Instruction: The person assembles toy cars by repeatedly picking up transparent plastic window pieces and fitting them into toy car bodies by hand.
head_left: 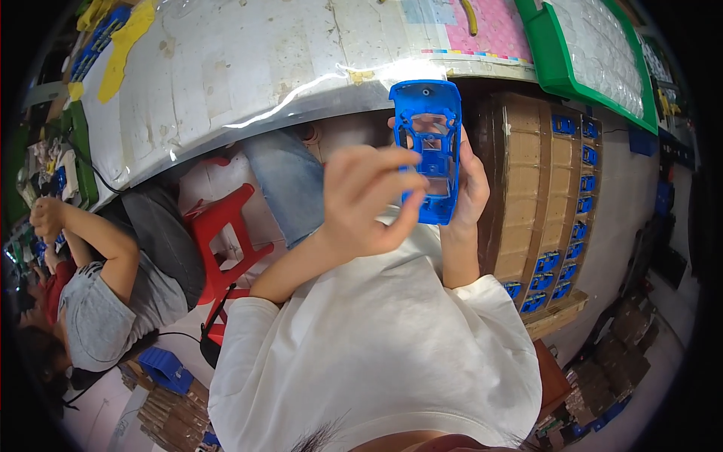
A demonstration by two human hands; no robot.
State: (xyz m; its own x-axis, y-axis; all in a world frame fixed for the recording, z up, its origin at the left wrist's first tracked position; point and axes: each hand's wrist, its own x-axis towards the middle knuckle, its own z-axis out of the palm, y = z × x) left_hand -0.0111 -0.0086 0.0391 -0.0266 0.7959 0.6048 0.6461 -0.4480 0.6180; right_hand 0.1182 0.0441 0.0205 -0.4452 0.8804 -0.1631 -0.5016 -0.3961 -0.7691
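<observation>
White glare on table edge (pixel 290 107), blurred left grip (pixel 369 197), dark rim

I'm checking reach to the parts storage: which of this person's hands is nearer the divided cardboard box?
Right. The right hand, holding the blue car shell, is just left of the divided cardboard box; the left hand is farther left, partly over the shell.

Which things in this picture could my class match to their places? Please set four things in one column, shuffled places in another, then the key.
Things
1. Blue car-shaped shell
2. Green tray
3. Red stool
4. Divided cardboard box

Places
A. Between the wearer and the seated co-worker
B. At the table's right end
C. On the wearer's right, with blue parts in some compartments
D. In the right hand

Pairs: 1-D, 2-B, 3-A, 4-C
</observation>
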